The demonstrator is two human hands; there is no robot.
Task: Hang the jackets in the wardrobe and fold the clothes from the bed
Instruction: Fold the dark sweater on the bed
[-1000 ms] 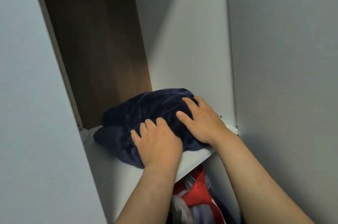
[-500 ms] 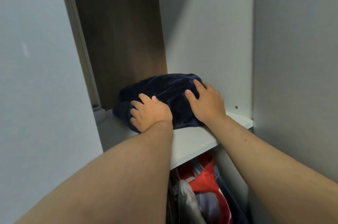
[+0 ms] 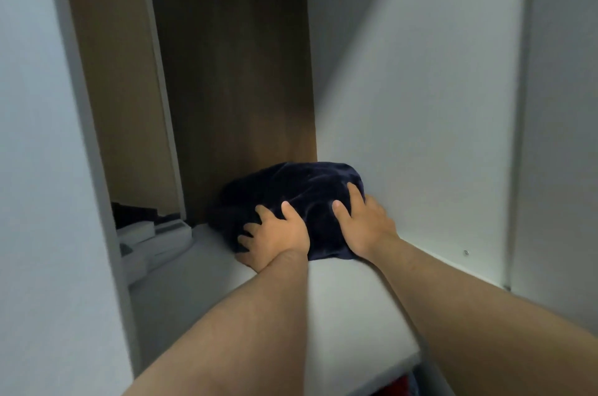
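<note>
Left hand (image 3: 274, 235), fingers spread, and right hand (image 3: 365, 225), flat, press the navy bundle (image 3: 293, 187) on the white shelf (image 3: 351, 305); neither grips it.

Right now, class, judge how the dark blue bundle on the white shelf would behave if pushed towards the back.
Probably soft and floppy: the dark blue bundle creases under the left hand and right hand. Likely to slide, not roll, since it slumps flat on the smooth white shelf.
</note>
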